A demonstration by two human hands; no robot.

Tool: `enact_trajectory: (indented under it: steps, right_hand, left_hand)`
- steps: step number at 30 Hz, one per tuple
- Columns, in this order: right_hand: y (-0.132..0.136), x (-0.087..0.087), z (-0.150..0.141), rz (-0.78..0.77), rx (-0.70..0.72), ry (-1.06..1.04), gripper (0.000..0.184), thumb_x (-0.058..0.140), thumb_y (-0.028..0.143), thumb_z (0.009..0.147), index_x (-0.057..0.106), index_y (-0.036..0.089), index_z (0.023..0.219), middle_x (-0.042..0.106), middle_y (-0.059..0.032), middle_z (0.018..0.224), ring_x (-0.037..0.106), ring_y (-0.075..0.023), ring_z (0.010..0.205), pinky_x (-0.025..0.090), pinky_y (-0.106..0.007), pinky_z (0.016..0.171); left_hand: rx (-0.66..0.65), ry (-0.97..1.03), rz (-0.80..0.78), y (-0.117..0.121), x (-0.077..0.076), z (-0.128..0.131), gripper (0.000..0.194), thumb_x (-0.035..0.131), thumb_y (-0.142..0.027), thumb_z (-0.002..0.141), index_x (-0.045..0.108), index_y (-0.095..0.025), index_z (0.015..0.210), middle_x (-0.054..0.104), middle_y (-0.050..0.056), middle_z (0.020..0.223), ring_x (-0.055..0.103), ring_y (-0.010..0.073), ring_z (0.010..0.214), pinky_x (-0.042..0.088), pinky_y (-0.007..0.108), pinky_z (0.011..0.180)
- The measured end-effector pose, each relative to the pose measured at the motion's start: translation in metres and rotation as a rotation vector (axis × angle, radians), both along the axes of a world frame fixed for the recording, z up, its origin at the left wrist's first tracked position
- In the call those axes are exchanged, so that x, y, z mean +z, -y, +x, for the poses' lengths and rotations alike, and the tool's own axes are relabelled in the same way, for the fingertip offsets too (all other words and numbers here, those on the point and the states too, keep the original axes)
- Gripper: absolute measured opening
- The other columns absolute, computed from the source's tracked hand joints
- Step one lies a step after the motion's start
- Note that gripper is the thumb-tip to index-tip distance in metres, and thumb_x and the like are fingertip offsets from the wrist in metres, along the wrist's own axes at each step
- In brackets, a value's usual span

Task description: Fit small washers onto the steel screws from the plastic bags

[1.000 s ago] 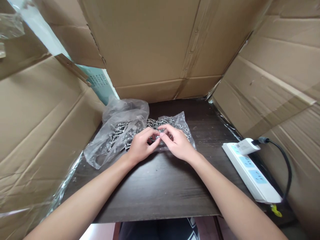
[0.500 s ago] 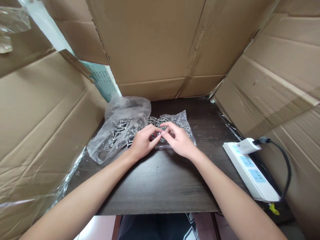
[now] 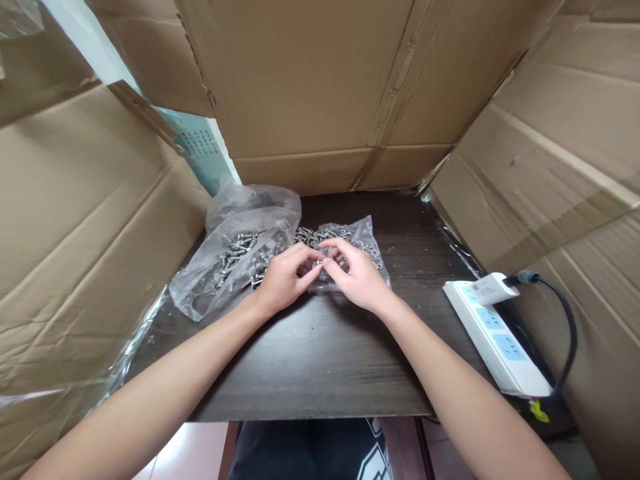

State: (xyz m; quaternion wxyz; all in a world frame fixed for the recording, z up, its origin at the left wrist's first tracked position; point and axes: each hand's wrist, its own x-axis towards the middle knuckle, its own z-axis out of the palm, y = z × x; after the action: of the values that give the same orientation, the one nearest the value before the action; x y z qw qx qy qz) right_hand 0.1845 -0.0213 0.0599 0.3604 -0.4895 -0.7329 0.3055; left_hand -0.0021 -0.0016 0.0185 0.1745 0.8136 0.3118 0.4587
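My left hand [image 3: 289, 277] and my right hand [image 3: 356, 275] meet fingertip to fingertip over the near side of the plastic bags. Between their pinched thumbs and forefingers shows a small shiny metal piece [image 3: 320, 262], mostly covered, its exact kind too small to tell. Left of and behind my left hand, a crumpled clear plastic bag [image 3: 193, 287] holds many metal bolts [image 3: 235, 257]. Beyond my fingers lies a loose heap of bolts [image 3: 307, 235]. Small nuts or washers [image 3: 373, 253] lie in a second clear bag [image 3: 364, 230] beside my right hand.
The dark wooden table [image 3: 320, 360] is walled by cardboard at the back [image 3: 310, 80], left and right. A white power strip [image 3: 500, 347] with a plugged-in white adapter [image 3: 493, 289] and black cable [image 3: 570, 320] lies at the right. A printed sheet [image 3: 200, 143] shows at back left.
Both hands stay together, with only slight finger movement around the small metal piece. The view has shifted a little; the bags and bolts lie as before.
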Motion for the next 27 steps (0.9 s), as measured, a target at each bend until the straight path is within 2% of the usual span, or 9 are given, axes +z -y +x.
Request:
enact_trajectory:
  steps: [10,20,27]
  right_hand:
    - [0.0012,-0.0003,-0.0003,0.03,0.01,0.025,0.022,0.057,0.027,0.093,0.066,0.02,0.112,0.063,-0.0008,0.084,0.059,-0.0152,0.073,0.048,-0.029,0.068]
    - [0.0001,0.0,0.0005,0.027,-0.042,-0.054,0.013,0.066,0.028,0.09,0.071,0.021,0.1,0.073,-0.0024,0.088,0.068,-0.0173,0.082,0.051,-0.029,0.069]
    - [-0.0008,-0.0002,0.0005,0.021,-0.082,-0.112,0.017,0.07,0.031,0.087,0.071,0.021,0.101,0.077,-0.004,0.09,0.072,-0.0186,0.083,0.052,-0.028,0.064]
  left_hand:
    - [0.031,0.009,0.013,-0.0001,-0.0012,-0.0004,0.006,0.065,-0.017,0.097,0.069,-0.017,0.102,0.064,0.001,0.085,0.06,0.0103,0.067,0.05,0.02,0.063]
    - [0.053,0.008,0.066,-0.0005,0.0,-0.0018,0.008,0.065,-0.02,0.098,0.071,-0.017,0.103,0.066,0.001,0.084,0.058,0.0093,0.061,0.049,0.022,0.063]
    - [0.062,0.031,0.098,0.0007,0.0009,-0.0017,0.012,0.063,-0.021,0.1,0.072,-0.017,0.106,0.072,0.005,0.092,0.059,0.0091,0.062,0.052,0.023,0.064]
